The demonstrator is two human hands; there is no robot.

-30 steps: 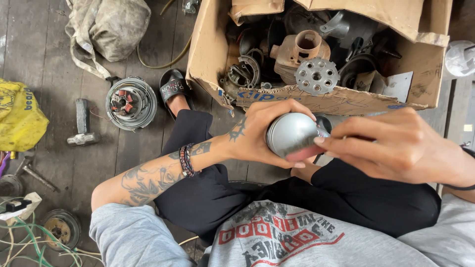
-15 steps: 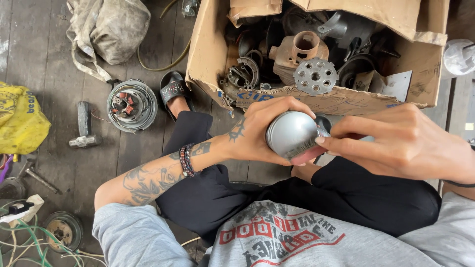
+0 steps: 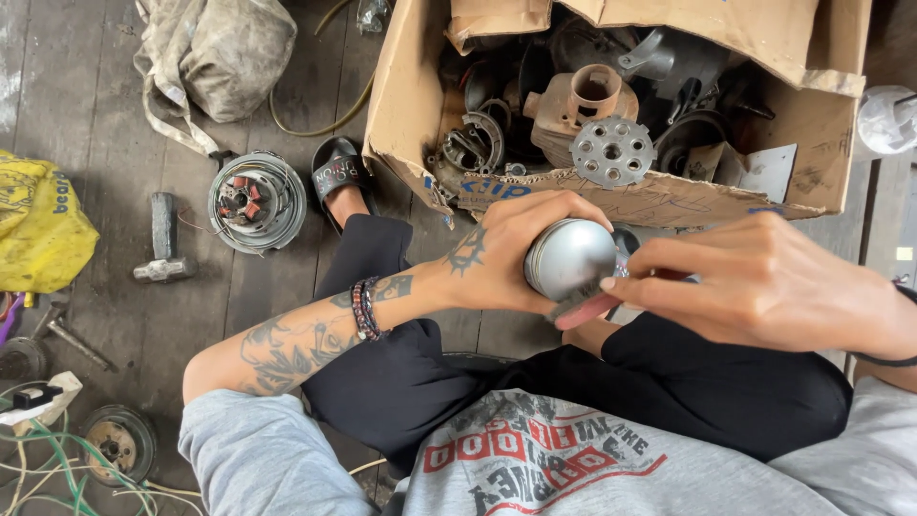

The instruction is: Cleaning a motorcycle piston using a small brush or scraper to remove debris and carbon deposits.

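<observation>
hands barely shifted, left hand [image 3: 506,250] gripping grey piston [image 3: 570,258], cardboard box [image 3: 611,196] behind

Ahead of my hands the cardboard box [image 3: 420,124] walls off the way, its near flap just beyond the left hand [image 3: 511,250] and its inside crammed with metal parts, so I see no free gap in there. To my left the plank floor [image 3: 115,115] gives open lanes between the stator [image 3: 256,201], the hammer [image 3: 164,241], the sandal [image 3: 341,174], the grey sack [image 3: 224,53] and the yellow bag [image 3: 38,225]. Below, my crossed legs [image 3: 611,382] fill the room, and the right hand [image 3: 764,287] sits close above them.
</observation>
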